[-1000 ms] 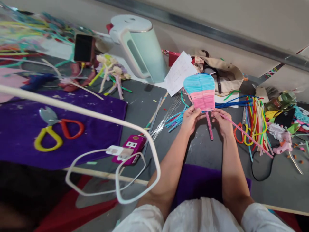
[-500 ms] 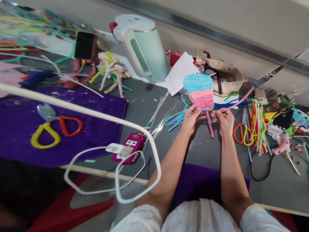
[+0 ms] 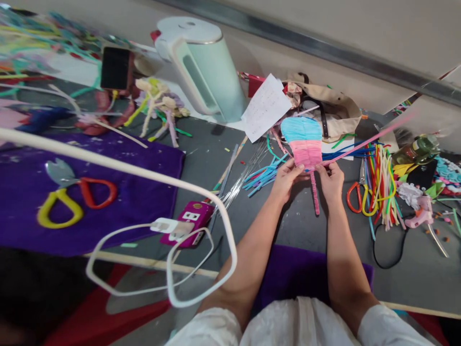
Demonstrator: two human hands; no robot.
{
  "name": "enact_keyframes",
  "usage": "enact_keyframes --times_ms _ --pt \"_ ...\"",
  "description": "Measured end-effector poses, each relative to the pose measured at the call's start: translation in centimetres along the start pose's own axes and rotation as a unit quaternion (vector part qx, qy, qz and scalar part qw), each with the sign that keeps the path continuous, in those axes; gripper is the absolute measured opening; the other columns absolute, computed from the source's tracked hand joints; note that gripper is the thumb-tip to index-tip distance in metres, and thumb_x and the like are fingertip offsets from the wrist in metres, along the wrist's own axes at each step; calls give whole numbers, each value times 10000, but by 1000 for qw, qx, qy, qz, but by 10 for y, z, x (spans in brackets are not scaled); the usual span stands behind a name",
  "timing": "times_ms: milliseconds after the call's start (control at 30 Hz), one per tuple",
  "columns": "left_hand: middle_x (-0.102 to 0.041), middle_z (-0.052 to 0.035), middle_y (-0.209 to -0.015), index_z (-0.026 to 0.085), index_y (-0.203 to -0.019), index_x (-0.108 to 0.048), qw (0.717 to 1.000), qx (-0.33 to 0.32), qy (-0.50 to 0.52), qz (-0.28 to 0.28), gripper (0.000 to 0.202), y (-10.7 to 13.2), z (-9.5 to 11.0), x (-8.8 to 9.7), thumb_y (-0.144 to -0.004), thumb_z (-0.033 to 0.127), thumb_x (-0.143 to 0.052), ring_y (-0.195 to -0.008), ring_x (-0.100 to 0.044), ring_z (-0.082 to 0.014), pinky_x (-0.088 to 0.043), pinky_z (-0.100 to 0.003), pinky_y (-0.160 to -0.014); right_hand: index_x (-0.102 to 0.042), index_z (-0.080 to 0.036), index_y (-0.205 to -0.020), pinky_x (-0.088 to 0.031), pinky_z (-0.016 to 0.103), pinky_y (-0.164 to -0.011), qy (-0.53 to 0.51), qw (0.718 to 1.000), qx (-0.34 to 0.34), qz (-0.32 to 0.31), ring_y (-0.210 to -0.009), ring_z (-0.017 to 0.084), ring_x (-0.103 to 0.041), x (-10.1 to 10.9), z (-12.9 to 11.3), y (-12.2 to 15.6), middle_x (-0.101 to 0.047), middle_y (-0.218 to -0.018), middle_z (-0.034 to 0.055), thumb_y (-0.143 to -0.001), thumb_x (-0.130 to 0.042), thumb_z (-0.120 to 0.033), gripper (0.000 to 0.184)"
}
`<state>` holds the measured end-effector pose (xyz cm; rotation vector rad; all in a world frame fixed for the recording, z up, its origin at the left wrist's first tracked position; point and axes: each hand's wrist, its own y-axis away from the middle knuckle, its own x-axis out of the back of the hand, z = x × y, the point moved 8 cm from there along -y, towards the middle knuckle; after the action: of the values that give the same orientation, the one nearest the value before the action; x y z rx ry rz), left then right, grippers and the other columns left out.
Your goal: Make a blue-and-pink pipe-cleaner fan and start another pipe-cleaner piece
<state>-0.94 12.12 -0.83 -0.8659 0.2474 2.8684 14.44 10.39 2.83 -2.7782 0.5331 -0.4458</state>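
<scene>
**Wrapped paddle: strand position changed**

1. Table (image 3: 295, 226): grey and cluttered. A purple cloth (image 3: 118, 163) covers its left side, and a pale green kettle (image 3: 205, 72) stands at the far edge.
2. Work piece: you hold the blue-and-pink paddle (image 3: 304, 142) upright above the middle of the table, just in front of the kettle's right side. Its pink stem (image 3: 315, 194) hangs down between your hands.
3. Left hand (image 3: 286, 178): fingers closed on the lower left edge of the pink band.
4. Right hand (image 3: 331, 181): fingers closed on the loose pink strand (image 3: 367, 142) where it leaves the paddle.
5. Change: a second ago the strand trailed down to the right across the table. It now runs straight up and to the right, above the pipe-cleaner bundle (image 3: 382, 182).
6. Meaning: judged from the straight line, the strand is under tension, which suggests another turn is being wound onto the pink band.
</scene>
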Motion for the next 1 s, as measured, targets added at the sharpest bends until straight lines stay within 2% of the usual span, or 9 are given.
enact_keyframes --times_ms 100,200,433,633,767,1000 --pt "-739 -41 -953 180 -1047 -673 1000 -6 -7 -7 490 1 0 -3 -602 285 -847 -759 -702 -178 -572 -302 -698 -656 -209 -786 -491 322 -771 33 999 14 -4 -762 176 -611 -1 -4 2 -668 -838 29 -831 -643 -403 199" --pt "-737 -30 -925 178 -1037 -660 1000 -22 -18 -8 514 1 0 -3 -561 215 -851 -756 -681 -163 -560 -280 -695 -657 -211 -794 -486 322 -769 58 998 26 -15 -792 184 -619 -3 -7 3 -666 -871 39 -845 -630 -389 187" --pt "-731 -18 -919 177 -1022 -656 999 -51 -5 -5 523 -1 -1 -3 -531 120 -823 -771 -671 -155 -549 -275 -729 -645 -216 -774 -473 306 -754 70 996 46 -17 -782 170 -603 -3 -16 4 -632 -845 18 -844 -640 -355 156" --pt "-735 -11 -880 192 -1052 -654 999 -21 28 -2 576 1 -3 -6 -515 109 -846 -725 -669 -141 -550 -259 -702 -654 -213 -761 -484 309 -768 40 998 41 -10 -800 171 -620 -3 -17 4 -647 -862 22 -839 -651 -356 162" --pt "-742 -15 -881 186 -1006 -661 999 -3 45 -4 538 1 -7 -6 -510 127 -862 -734 -681 -148 -560 -272 -709 -654 -213 -761 -488 320 -775 34 999 32 -1 -793 171 -615 -3 -13 3 -641 -859 21 -825 -662 -351 153" --pt "-749 -14 -875 186 -964 -660 997 10 77 7 519 -5 -17 1 -495 104 -868 -748 -695 -157 -560 -288 -740 -634 -204 -751 -482 300 -733 42 999 18 13 -784 157 -597 -3 -18 5 -625 -899 30 -821 -667 -364 178"
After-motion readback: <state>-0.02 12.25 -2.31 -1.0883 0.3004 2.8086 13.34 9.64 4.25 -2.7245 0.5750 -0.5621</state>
